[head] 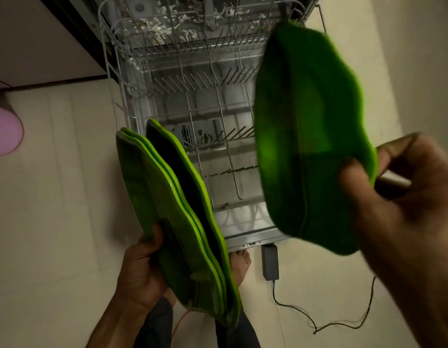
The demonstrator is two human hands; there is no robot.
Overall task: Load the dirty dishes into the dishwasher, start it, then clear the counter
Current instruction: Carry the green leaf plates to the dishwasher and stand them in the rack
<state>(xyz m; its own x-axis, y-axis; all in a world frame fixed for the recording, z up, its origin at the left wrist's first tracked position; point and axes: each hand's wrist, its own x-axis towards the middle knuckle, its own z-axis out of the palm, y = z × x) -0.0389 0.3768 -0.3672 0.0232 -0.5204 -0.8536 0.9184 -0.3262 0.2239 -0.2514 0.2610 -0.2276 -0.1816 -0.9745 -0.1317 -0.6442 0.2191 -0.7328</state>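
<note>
Left hand (142, 270) gripping, held low; right hand (403, 197) pinching, raised.

Dim room with pale cream tiled floor (54, 197); dark cabinet base (67, 33) at upper left; small dark rectangular adapter (270, 262) with thin black cable (305, 315) on floor.

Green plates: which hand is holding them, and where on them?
Both. The right hand pinches one green plate at its rim. The left hand holds the stack of green plates on edge, thumb on the outer face near the bottom.
</note>
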